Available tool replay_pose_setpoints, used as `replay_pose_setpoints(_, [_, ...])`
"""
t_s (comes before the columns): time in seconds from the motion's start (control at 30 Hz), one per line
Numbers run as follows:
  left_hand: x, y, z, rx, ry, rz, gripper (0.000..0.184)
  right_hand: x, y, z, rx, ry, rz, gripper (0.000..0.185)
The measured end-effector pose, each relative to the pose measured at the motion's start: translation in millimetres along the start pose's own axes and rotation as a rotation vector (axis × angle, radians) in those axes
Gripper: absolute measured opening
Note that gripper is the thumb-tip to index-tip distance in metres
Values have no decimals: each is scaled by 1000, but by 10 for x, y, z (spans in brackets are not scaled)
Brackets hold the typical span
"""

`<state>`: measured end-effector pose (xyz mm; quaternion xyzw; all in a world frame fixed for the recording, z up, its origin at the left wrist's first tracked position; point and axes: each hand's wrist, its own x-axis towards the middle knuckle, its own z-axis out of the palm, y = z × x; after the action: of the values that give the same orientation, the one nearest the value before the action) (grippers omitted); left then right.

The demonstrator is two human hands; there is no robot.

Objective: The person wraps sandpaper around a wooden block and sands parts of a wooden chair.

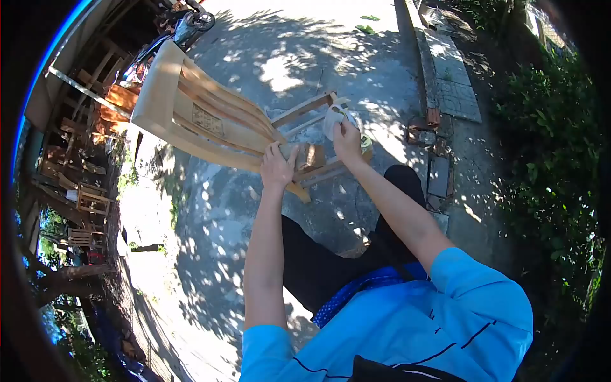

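A bare wooden chair [226,148] with a tall slatted back lies tipped over in front of me, its back reaching to the upper left. My left hand [278,167] is closed on the chair's frame, near the lower end of the back, thumb beside a blocky wooden part [312,156]. Between the fingers of my right hand [347,141] is a whitish, rounded thing [331,120], held over the chair's seat frame; its kind is unclear. Just right of that hand, a small yellowish round object [365,142] rests at the frame's corner.
Sun-dappled concrete [219,223] surrounds the chair. A motorbike [184,30] is parked at the upper left. More wooden chairs [92,200] and timber stand along the left. A low kerb [425,70], bricks [421,135] and dense bushes [554,159] border the right side.
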<state>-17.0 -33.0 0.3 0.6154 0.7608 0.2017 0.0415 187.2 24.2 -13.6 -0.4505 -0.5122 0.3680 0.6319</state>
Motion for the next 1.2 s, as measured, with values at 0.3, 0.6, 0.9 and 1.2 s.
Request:
replay_pose_setpoints(0.3, [178, 282, 188, 131, 208, 251, 59, -415, 203, 525, -71, 12, -14, 35])
replay_pose_setpoints(0.6, [210, 289, -103, 238, -145, 560, 91, -310, 420, 295, -139, -192, 151, 53])
replay_pose_setpoints(0.9, [363, 499, 7, 220, -207, 450, 87, -211, 493, -339, -186, -164, 314, 52])
replay_pose_setpoints(1.2, [532, 540, 124, 183, -278, 310, 84, -118, 124, -52, -77, -265, 247, 47])
